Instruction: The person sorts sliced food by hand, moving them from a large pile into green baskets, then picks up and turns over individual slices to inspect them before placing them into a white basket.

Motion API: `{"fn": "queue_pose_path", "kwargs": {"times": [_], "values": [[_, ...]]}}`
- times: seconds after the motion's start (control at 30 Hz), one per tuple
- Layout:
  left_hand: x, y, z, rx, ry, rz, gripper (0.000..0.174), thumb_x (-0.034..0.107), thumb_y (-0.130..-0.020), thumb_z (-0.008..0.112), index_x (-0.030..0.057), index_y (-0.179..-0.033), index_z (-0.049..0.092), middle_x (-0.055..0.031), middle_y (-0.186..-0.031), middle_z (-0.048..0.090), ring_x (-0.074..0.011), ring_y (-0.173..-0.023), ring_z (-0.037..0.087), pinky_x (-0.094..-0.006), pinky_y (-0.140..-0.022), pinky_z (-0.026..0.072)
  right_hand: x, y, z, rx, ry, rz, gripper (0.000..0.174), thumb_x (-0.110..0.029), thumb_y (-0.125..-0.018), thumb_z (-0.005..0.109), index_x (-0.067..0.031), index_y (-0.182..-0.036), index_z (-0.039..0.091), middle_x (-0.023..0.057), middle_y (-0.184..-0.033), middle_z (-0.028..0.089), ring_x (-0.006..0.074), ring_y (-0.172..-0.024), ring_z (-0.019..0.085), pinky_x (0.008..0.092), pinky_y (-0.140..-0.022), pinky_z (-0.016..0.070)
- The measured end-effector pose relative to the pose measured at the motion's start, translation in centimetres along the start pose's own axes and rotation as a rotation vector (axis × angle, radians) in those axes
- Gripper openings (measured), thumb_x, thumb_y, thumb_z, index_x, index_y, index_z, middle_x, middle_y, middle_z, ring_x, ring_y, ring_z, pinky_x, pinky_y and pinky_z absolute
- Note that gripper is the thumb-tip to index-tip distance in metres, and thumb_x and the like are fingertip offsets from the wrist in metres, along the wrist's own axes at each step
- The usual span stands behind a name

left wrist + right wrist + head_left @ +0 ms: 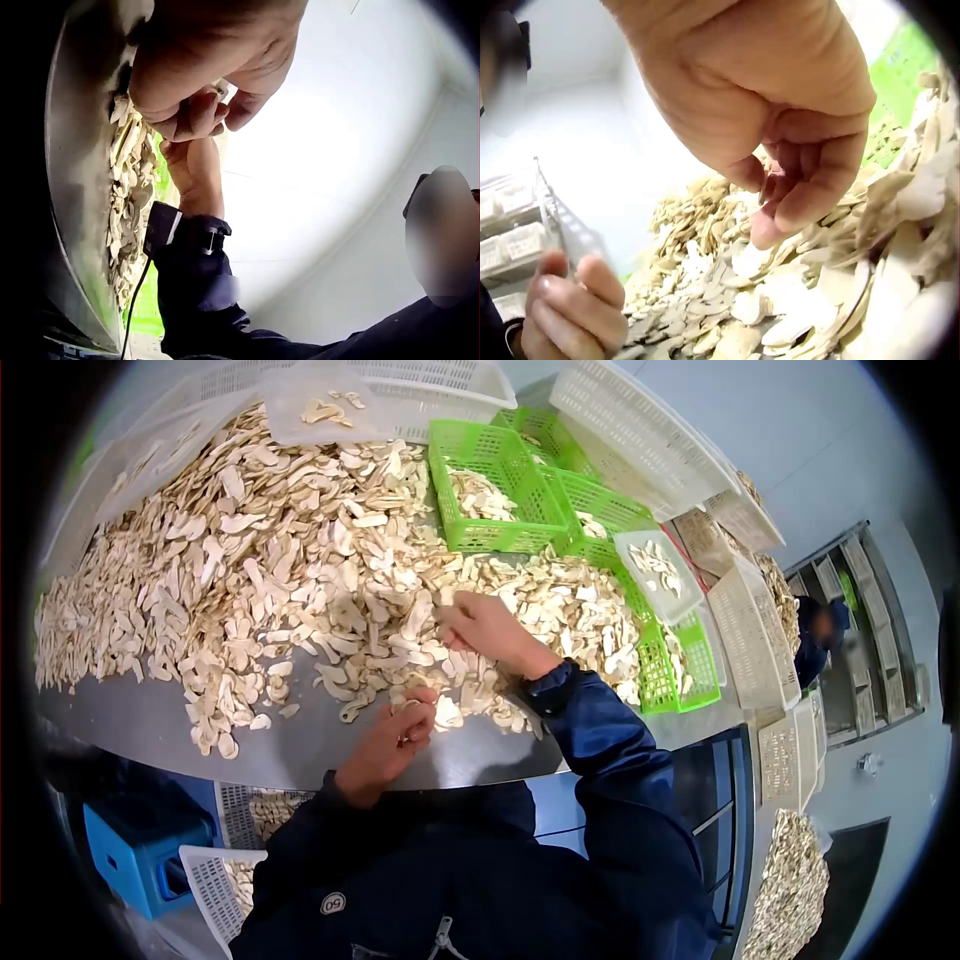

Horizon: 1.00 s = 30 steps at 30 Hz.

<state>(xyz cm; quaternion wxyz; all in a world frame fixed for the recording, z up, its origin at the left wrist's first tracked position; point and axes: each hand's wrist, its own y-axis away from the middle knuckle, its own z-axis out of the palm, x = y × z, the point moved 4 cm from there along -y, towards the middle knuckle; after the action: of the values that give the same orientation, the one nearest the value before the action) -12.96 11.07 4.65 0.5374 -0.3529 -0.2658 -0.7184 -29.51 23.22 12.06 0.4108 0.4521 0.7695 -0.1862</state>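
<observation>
A broad heap of pale dried mushroom slices (300,570) covers much of the steel table (330,745). My left hand (395,740) is just above the table's near edge with its fingers curled in. Between its thumb and fingers a small pale mushroom slice (220,88) shows in the left wrist view, mostly hidden. My right hand (490,630) hovers low over the middle of the heap, its fingers bent down and the thumb close to them. In the right wrist view this hand (780,127) has its fingertips right at the slices; I cannot tell whether it pinches one.
Green baskets (545,538) holding some slices stand behind the heap on the right. A white tray (685,600) with slices rests on the baskets. White crates (640,435) line the back. A blue stool (130,860) stands below left. Another person (820,635) is at far right.
</observation>
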Motion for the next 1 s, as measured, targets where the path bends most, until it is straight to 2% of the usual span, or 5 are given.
{"fn": "queue_pose_path", "kwargs": {"times": [0.07,0.47,0.57,0.73,1.0], "values": [[0.7,0.3,0.5,-0.027,-0.029,-0.008,0.011,0.009,-0.094,0.053,0.0085,-0.105,0.054,0.0048,-0.073,0.040,-0.0029,-0.061,0.034,-0.0191,-0.054,0.0273,1.7,-0.1,-0.7,-0.101,-0.327,0.138,0.025,-0.021,-0.098,0.056,-0.0002,-0.085,0.060,0.0028,-0.073,0.064,0.0080,-0.062,0.060,0.0216,-0.058,0.0509],[-1.3,0.5,0.4,-0.049,0.231,-0.379,0.017,0.013,-0.094,0.059,0.0048,-0.108,0.058,0.0050,-0.071,0.041,-0.0028,-0.055,0.033,-0.0178,-0.048,0.0258,-0.8,1.5,-2.5,-0.647,-0.047,-0.077,0.011,-0.014,-0.092,0.062,-0.0037,-0.093,0.067,-0.0008,-0.078,0.065,0.0059,-0.070,0.058,0.0211,-0.064,0.0485],[-1.3,0.7,0.6,-0.063,0.150,-0.402,0.017,0.013,-0.094,0.059,0.0042,-0.108,0.058,0.0052,-0.070,0.041,-0.0029,-0.054,0.033,-0.0181,-0.047,0.0255,-1.7,-1.8,-7.2,0.254,-0.484,-0.036,0.026,-0.022,-0.096,0.055,-0.0030,-0.109,0.065,0.0029,-0.087,0.066,0.0101,-0.073,0.060,0.0240,-0.067,0.0496],[-1.3,0.3,0.8,-0.074,0.160,-0.384,0.015,0.015,-0.094,0.058,0.0048,-0.105,0.058,0.0061,-0.067,0.039,-0.0023,-0.054,0.032,-0.0191,-0.047,0.0251,-2.4,-0.3,-0.3,-0.214,0.260,-0.206,0.020,-0.020,-0.090,0.062,-0.0058,-0.103,0.065,0.0098,-0.073,0.061,0.0146,-0.061,0.055,0.0285,-0.059,0.0449],[-0.6,0.4,0.9,-0.069,0.134,-0.359,0.017,0.016,-0.093,0.060,0.0039,-0.104,0.058,0.0064,-0.068,0.039,-0.0028,-0.054,0.031,-0.0196,-0.049,0.0265,-1.7,0.6,5.2,-0.027,0.734,-0.462,0.021,-0.027,-0.084,0.065,-0.0064,-0.080,0.060,0.0127,-0.071,0.062,0.0336,-0.065,0.061,0.0420,-0.058,0.0477]]}}
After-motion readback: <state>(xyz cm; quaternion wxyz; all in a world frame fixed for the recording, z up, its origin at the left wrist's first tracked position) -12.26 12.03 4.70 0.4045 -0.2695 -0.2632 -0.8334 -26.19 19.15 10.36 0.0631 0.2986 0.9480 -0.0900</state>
